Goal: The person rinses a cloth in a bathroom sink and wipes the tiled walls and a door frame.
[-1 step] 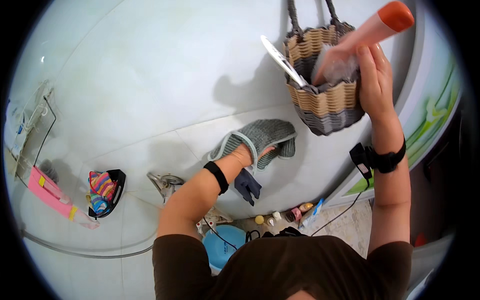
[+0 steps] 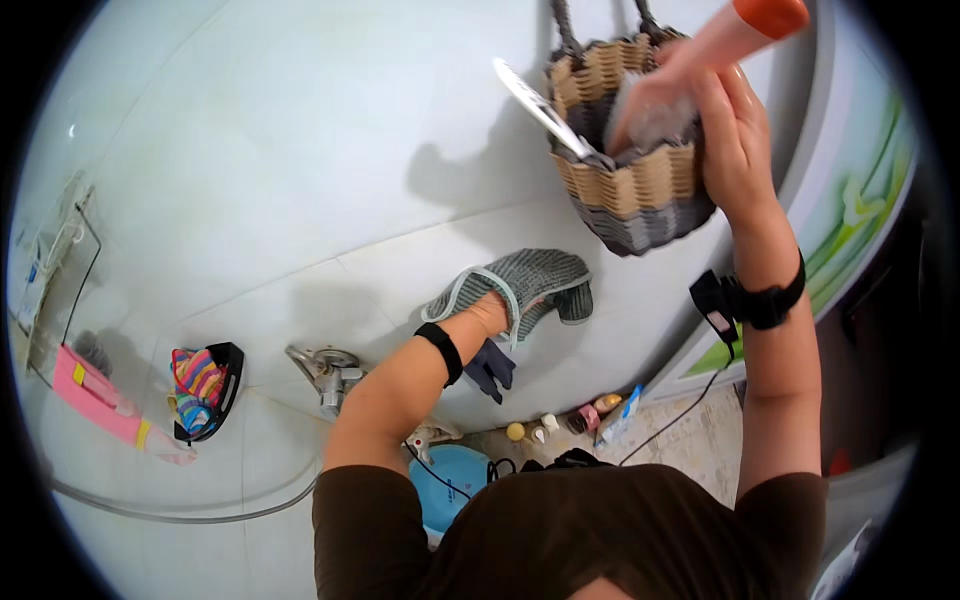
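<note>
A wicker basket (image 2: pixel 640 185), beige above and grey below, hangs by its dark handles against the white wall at upper right. My right hand (image 2: pixel 735 145) is closed round a pink bottle (image 2: pixel 720 55) with an orange-red cap, fingers showing behind it. The bottle's lower end is inside the basket, beside crumpled clear plastic (image 2: pixel 670 125). A white slotted strip (image 2: pixel 540 105) leans out over the basket's left rim. Below, a grey ribbed cloth (image 2: pixel 545 275) with pale edging wraps my left hand (image 2: pixel 492 312), which holds it; most fingers are hidden.
A dark cloth (image 2: pixel 490 370) hangs beneath my left wrist. Left of that arm are a metal tap (image 2: pixel 330 375), a black holder with a striped cloth (image 2: pixel 200 385), a pink item (image 2: pixel 100 395) and a wire rack (image 2: pixel 45 260). A blue basin (image 2: pixel 450 485) and several small bottles (image 2: pixel 585 420) stand low down.
The whole view has shifted slightly, so the basket and bottle appear farther left and higher. Both hands keep their holds.
</note>
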{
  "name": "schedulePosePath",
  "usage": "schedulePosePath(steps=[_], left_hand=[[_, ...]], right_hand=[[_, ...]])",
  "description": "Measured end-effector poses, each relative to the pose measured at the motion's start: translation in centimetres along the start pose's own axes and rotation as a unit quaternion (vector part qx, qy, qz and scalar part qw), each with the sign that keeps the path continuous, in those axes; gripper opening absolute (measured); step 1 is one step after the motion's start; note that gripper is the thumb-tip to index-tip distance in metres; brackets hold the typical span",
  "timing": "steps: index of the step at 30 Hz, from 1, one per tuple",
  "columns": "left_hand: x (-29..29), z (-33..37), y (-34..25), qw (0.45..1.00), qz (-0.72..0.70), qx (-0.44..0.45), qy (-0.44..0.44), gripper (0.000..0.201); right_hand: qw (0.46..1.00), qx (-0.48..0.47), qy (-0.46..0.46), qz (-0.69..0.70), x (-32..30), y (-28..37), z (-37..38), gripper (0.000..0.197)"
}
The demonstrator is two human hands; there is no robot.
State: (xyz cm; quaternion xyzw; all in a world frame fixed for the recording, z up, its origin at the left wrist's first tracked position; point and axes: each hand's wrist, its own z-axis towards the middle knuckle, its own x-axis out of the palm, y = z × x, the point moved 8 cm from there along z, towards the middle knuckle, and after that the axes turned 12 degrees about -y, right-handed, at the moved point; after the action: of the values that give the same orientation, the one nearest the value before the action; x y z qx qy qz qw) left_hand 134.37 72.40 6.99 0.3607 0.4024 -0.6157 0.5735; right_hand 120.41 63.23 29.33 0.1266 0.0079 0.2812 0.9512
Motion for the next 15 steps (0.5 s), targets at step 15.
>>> schedulePosePath(steps=[15], left_hand=[[5.1,4.1,-3.6,0.992,0.055,-0.01,-0.112,0.051]], right_hand=[[0.928,0.366,0.011,-0.066,-6.3,-10.3,-18.5,0.02]])
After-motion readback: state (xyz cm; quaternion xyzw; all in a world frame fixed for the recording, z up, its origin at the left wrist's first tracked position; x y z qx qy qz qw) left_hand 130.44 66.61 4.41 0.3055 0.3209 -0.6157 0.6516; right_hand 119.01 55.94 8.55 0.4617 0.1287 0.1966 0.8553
